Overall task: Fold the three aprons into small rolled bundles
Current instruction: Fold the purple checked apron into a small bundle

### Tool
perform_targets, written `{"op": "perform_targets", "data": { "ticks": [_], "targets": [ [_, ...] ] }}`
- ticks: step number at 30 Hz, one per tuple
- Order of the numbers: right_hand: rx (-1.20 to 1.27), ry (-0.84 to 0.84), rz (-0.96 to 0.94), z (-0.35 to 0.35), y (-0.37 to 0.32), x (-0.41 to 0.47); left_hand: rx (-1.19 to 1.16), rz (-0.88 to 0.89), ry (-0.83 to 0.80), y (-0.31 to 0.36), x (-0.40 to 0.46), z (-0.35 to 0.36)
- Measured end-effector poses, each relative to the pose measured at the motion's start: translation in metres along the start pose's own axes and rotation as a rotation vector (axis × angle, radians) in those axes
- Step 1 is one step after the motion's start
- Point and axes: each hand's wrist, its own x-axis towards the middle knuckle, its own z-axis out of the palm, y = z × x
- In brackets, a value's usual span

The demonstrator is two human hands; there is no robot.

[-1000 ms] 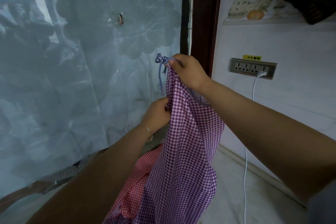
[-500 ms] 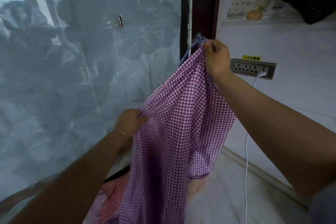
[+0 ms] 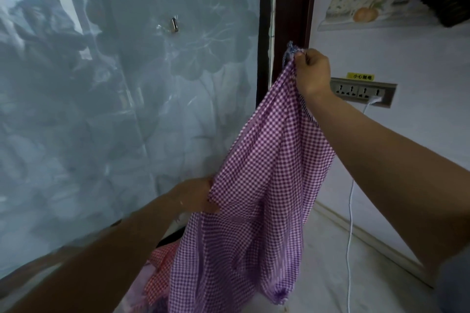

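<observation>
- A glass panel with a lotus pattern is filling the left of the view, a dark door frame is rising beside it, and a pale wall is carrying a socket strip with a white cable hanging down to the floor.
- A shelf high on the wall is holding ornaments.
- The right hand is lifting the purple apron by its top, fingers pinching the gathered cloth and striped tie.
- The left hand is gripping the apron's left edge lower down, fingers hidden behind the cloth.
- The apron is hanging in the air between both hands, draping toward the floor.
- A red apron is lying crumpled below, partly hidden behind the purple one.
</observation>
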Motion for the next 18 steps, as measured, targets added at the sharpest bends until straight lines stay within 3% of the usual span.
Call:
{"op": "perform_targets", "data": {
  "ticks": [2, 5, 9, 11, 13, 16, 18],
  "targets": [
    [-0.021, -0.011, 0.007, 0.0, 0.006, 0.0, -0.132, -0.118, 0.008, -0.005, -0.001, -0.002],
    [-0.058, -0.011, 0.038, -0.004, 0.014, 0.001, -0.547, -0.233, 0.077, -0.018, 0.001, -0.006],
    [-0.079, -0.028, 0.055, -0.001, 0.021, -0.001, -0.303, -0.101, -0.02, -0.032, 0.008, -0.003],
    [-0.084, -0.042, 0.05, 0.002, 0.021, -0.003, 0.012, -0.084, 0.04, -0.031, 0.011, 0.003],
    [-0.104, -0.034, 0.037, 0.004, 0.018, -0.004, 0.351, 0.006, 0.335, -0.03, 0.01, 0.01],
    [-0.122, -0.008, 0.034, 0.003, 0.017, 0.002, 0.535, 0.194, 0.821, -0.034, 0.004, 0.022],
    [-0.121, -0.004, 0.028, 0.003, 0.017, 0.004, 0.617, 0.405, 0.972, -0.037, 0.003, 0.032]
  ]
}}
